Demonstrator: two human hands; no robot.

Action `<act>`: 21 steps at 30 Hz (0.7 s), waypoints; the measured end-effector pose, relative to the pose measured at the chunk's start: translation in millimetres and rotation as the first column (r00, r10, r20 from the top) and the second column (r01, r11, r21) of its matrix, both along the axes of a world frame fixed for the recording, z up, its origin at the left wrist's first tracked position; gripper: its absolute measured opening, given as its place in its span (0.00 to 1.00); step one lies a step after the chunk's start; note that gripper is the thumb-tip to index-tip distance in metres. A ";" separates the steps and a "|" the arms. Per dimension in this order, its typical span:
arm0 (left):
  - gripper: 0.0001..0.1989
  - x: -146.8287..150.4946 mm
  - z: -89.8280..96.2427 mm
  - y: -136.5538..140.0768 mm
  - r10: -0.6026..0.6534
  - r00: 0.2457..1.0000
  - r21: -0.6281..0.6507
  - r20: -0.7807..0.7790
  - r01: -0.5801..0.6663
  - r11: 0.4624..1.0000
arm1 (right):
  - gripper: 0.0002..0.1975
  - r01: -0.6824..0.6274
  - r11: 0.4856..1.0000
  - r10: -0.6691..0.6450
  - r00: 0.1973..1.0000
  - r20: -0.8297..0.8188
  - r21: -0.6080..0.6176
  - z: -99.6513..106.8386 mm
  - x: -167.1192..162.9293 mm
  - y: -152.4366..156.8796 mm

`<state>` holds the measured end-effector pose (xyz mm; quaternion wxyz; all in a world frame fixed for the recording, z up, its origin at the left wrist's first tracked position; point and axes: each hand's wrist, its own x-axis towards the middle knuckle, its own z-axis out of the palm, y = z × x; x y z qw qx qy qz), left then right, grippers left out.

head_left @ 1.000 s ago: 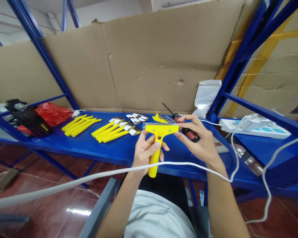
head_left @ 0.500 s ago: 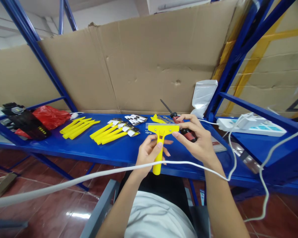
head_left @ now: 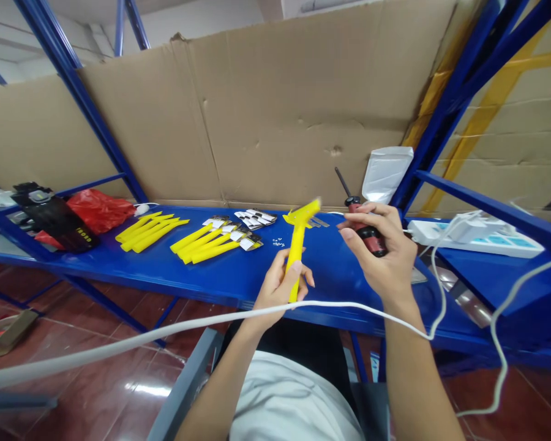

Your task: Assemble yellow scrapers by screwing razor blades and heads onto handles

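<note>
My left hand [head_left: 282,278] is closed around the handle of a yellow scraper [head_left: 297,248], whose head points up and is turned partly edge-on. In my right hand [head_left: 383,245] lies a screwdriver [head_left: 371,241] with a red and black handle, its dark shaft pointing up and left. The thumb and fingers of that hand are apart from the scraper. Beyond the scraper head, small yellow parts [head_left: 294,218] and thin metal blades [head_left: 320,222] rest on the blue table [head_left: 224,275]. Tiny screws [head_left: 277,241] lie left of the scraper.
Yellow scrapers with blades [head_left: 211,242], yellow handles [head_left: 151,233] and packaged blades [head_left: 256,218] lie to the left. A black bottle [head_left: 57,220] and red bag [head_left: 96,210] stand farther left. A white cable [head_left: 165,334] crosses before my hands; a power strip [head_left: 477,237] sits right.
My right hand has let go of the scraper head and moved right, keeping the screwdriver. My left hand has turned the scraper from face-on to partly edge-on.
</note>
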<state>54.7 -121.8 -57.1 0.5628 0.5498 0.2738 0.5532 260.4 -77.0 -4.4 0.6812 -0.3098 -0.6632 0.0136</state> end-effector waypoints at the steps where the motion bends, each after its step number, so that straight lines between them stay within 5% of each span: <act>1: 0.24 -0.5 0.7 0.7 -0.004 0.998 -0.024 0.061 0.006 1.000 | 0.08 0.008 1.000 -0.008 1.000 -0.002 0.005 -0.2 -0.3 0.3; 11: 0.17 -19.6 19.3 3.6 -0.132 0.849 -0.291 0.512 0.315 0.903 | 0.03 0.026 0.999 -0.026 1.000 0.010 -0.023 0.1 -4.5 -1.5; 21: 0.20 -17.1 14.4 0.7 -0.149 0.894 -0.229 0.423 0.264 0.937 | 0.02 0.030 0.999 -0.029 0.999 0.025 -0.021 -0.5 -4.5 -2.0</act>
